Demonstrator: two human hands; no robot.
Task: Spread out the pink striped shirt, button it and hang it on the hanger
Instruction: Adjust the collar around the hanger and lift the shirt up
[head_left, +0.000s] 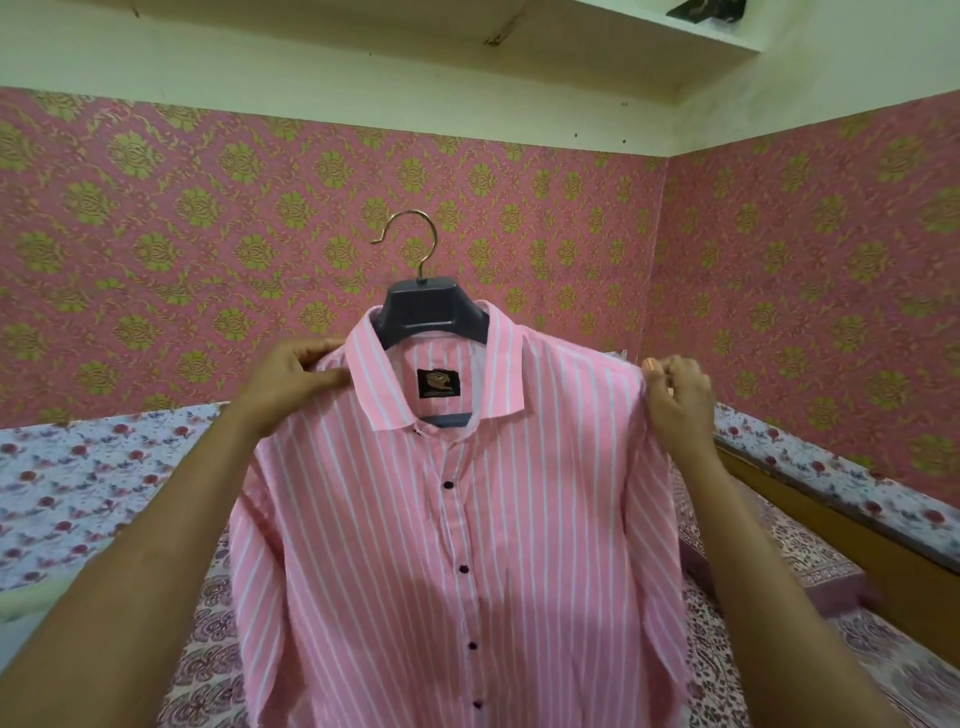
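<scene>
The pink striped shirt (415, 545) hangs in the air in front of me, its front closed by dark buttons, with the collar button open. A dark grey hanger (435, 312) with a brass hook sits inside the collar and shoulders. My left hand (291, 376) pinches the shirt's left shoulder beside the collar. My right hand (675, 400) grips the right shoulder seam, thumb on top. Both sleeves hang down along the sides.
A bed with a patterned cover (208, 649) lies below the shirt. Floral bedding (78, 483) lines the back wall. A wooden bed frame (831, 525) runs along the right. Pink patterned wallpaper (208, 208) covers both walls, and a white shelf (675, 31) is overhead.
</scene>
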